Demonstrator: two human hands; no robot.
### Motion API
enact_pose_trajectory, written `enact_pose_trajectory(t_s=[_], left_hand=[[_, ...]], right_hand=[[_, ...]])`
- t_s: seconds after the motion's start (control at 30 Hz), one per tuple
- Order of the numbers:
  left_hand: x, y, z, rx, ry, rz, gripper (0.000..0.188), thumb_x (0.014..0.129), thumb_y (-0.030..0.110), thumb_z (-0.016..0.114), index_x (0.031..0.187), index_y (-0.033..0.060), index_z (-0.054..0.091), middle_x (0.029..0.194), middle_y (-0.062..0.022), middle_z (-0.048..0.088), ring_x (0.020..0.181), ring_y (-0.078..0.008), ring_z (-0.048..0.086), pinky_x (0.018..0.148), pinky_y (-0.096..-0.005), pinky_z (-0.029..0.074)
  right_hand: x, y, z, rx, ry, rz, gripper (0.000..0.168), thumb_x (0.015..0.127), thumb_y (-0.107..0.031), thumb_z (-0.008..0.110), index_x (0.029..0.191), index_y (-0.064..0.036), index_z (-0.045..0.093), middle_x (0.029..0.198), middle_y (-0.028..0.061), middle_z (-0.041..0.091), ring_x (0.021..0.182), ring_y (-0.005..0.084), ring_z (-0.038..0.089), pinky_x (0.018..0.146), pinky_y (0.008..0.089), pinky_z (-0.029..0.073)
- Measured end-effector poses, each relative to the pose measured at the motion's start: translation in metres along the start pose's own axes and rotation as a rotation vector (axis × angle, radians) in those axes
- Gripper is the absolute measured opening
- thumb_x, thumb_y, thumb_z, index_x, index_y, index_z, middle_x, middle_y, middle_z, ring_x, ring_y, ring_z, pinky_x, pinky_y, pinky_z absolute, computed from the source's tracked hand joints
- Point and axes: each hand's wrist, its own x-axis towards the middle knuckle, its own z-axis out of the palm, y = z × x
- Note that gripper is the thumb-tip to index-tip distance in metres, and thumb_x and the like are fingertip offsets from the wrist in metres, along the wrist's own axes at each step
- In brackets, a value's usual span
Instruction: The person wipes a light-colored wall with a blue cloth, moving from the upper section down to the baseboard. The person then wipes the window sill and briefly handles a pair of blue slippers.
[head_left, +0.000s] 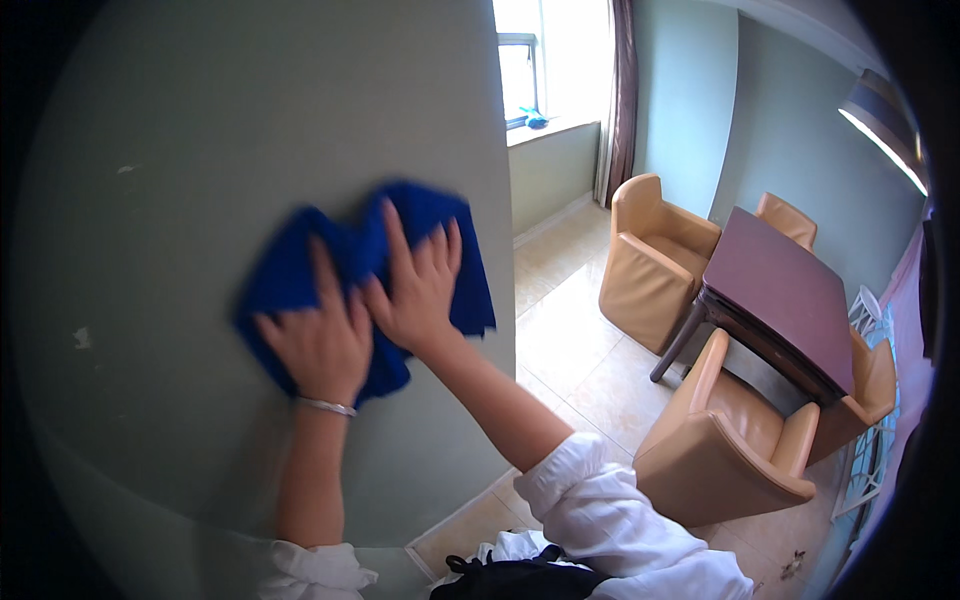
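Observation:
A dark blue cloth lies spread and creased against a grey-green wall, near the wall's right-hand corner. My left hand presses the cloth's left part to the wall, fingers spread, with a silver bangle at the wrist. Just right of it and slightly higher, my right hand holds the right part flat under spread fingers. The two hands nearly touch at the thumbs. Cloth edges stick out around both hands, slightly blurred. Some of the wall behind the cloth is hidden.
Pale chipped spots mark the wall at left. Past the corner lies a tiled floor. A dark table with tan armchairs stands at right. A window and a brown curtain are at the back.

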Motion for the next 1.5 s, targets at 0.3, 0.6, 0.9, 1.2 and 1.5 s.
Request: enact_pose_trajectory(t_s=[0.3, 0.6, 0.9, 1.2, 1.5], left_hand=[[-0.009, 0.050, 0.028, -0.130, -0.093, 0.329, 0.055, 0.088, 0.034, 0.049, 0.137, 0.0131, 0.035, 0.081, -0.0145, 0.062, 0.078, -0.0249, 0.059, 0.098, -0.0536, 0.029], [0.150, 0.033, -0.025, 0.080, 0.640, 0.249, 0.054, 0.092, 0.039, 0.042, 0.140, 0.0158, 0.029, 0.086, -0.0108, 0.062, 0.088, -0.0234, 0.058, 0.100, -0.0503, 0.030], [0.055, 0.095, 0.021, -0.156, 0.176, 0.356, 0.055, 0.088, 0.035, 0.046, 0.138, 0.0141, 0.036, 0.069, -0.0096, 0.059, 0.073, -0.0205, 0.056, 0.094, -0.0526, 0.032], [-0.154, 0.134, 0.127, -0.396, -0.628, 0.244, 0.050, 0.087, 0.032, 0.044, 0.136, 0.0231, 0.039, 0.073, -0.0132, 0.065, 0.058, -0.0228, 0.059, 0.077, -0.0483, 0.039], [-0.136, 0.055, 0.117, -0.206, 0.174, 0.060, 0.054, 0.086, 0.040, 0.047, 0.124, 0.0021, 0.051, 0.076, -0.0115, 0.065, 0.061, -0.0250, 0.058, 0.077, -0.0472, 0.033]], right_hand=[[-0.024, 0.069, -0.006, -0.018, 0.043, -0.004, 0.070, 0.077, -0.040, 0.042, 0.138, -0.005, 0.033, 0.101, 0.0272, 0.049, 0.103, 0.0442, 0.044, 0.105, 0.0549, 0.014], [0.145, 0.064, 0.001, 0.029, 0.279, -0.189, 0.062, 0.082, -0.031, 0.048, 0.135, -0.004, 0.035, 0.111, 0.0293, 0.050, 0.115, 0.0458, 0.039, 0.103, 0.0530, 0.019], [0.018, 0.112, -0.018, 0.052, 0.100, -0.054, 0.061, 0.080, -0.023, 0.046, 0.135, 0.000, 0.034, 0.125, 0.0294, 0.042, 0.115, 0.0475, 0.038, 0.099, 0.0489, 0.028], [-0.232, 0.140, -0.021, 0.005, -0.305, 0.158, 0.061, 0.080, -0.030, 0.050, 0.131, 0.000, 0.038, 0.134, 0.0276, 0.034, 0.121, 0.0488, 0.032, 0.099, 0.0557, 0.024], [-0.119, 0.063, -0.002, 0.111, -0.197, -0.060, 0.057, 0.069, -0.030, 0.057, 0.123, -0.012, 0.056, 0.075, 0.0092, 0.039, 0.084, 0.0283, 0.045, 0.101, 0.0534, 0.020]])
